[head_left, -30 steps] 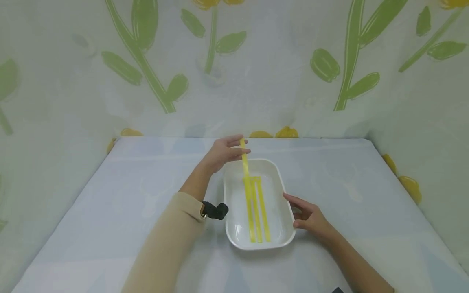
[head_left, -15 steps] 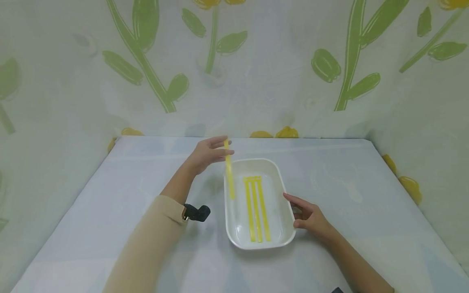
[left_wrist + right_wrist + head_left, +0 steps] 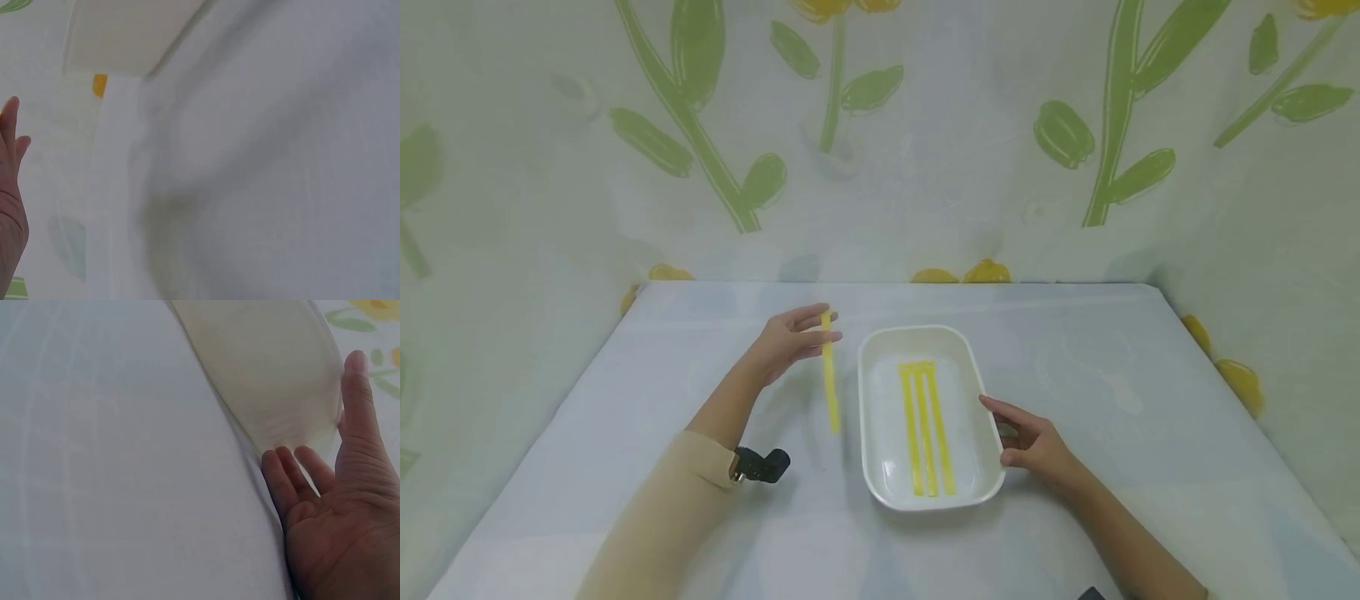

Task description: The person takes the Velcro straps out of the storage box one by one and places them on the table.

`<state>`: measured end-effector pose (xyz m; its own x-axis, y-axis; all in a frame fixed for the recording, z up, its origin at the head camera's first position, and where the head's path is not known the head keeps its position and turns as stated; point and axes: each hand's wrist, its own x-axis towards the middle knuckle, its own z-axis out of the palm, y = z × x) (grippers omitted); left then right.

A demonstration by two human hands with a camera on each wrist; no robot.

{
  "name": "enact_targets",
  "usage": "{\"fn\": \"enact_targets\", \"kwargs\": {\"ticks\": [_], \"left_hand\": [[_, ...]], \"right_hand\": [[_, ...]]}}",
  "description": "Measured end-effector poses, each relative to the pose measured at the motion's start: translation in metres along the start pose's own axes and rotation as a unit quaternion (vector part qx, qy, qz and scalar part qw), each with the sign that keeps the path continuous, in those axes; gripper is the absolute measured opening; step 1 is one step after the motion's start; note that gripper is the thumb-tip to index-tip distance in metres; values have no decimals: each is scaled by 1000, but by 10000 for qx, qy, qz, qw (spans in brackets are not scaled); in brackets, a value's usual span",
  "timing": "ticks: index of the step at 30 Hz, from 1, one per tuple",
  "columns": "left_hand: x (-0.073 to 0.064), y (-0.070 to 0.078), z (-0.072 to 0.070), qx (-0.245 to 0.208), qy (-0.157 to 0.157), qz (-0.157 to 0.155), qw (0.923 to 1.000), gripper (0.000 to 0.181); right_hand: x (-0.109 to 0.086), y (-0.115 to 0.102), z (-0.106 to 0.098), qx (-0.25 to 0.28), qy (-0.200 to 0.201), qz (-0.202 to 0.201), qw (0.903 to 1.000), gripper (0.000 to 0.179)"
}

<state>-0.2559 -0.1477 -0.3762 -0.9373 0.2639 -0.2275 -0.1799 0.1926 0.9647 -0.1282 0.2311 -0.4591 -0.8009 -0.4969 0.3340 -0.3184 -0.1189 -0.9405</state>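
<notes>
In the head view my left hand point(image 3: 790, 342) pinches a thin, flat yellow strip point(image 3: 830, 383) near its upper end. The strip hangs down left of a white rectangular tray point(image 3: 871, 467), apart from it. Inside the tray lie 3 yellow strips point(image 3: 928, 433) side by side, lengthwise, with short yellow pieces at their far ends. My right hand point(image 3: 1033, 442) holds the tray's right side, with fingertips at the rim. The right wrist view shows several fingers point(image 3: 281, 481) against the tray's outer wall point(image 3: 275, 375). The left wrist view catches only part of my left hand point(image 3: 9, 200).
A pale cloth-covered table point(image 3: 700, 408) spreads around the tray. Behind it rises a backdrop point(image 3: 940, 150) with green stems and yellow flowers. A black wrist camera point(image 3: 763, 465) sits on my left wrist, left of the tray.
My left hand has carried its strip leftward, from above the tray to beside it, and slightly nearer. The right hand, the tray and the strips inside have stayed put.
</notes>
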Motion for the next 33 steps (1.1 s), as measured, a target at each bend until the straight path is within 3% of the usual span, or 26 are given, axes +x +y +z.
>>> {"fn": "enact_targets", "kwargs": {"ticks": [6,14,18,25,29,33], "left_hand": [[-10,-18,-5,97,-191,-144,9997,74],[-17,-45,-7,-342,-702,76,9969,66],[-17,-55,-7,-260,-712,18,9971,66],[-18,-63,-7,399,-602,-6,9974,72],[-17,-68,-7,848,-566,184,9946,74],[-16,-74,-7,1533,-397,522,9860,73]], "right_hand": [[-1,1,-1,43,-53,13,10000,68],[1,2,-2,-32,12,35,10000,70],[2,3,-2,-73,3,13,10000,69],[1,0,-2,46,-31,42,10000,68],[1,-1,-1,66,-74,3,10000,68],[2,-1,-1,92,-24,90,9999,69]]}}
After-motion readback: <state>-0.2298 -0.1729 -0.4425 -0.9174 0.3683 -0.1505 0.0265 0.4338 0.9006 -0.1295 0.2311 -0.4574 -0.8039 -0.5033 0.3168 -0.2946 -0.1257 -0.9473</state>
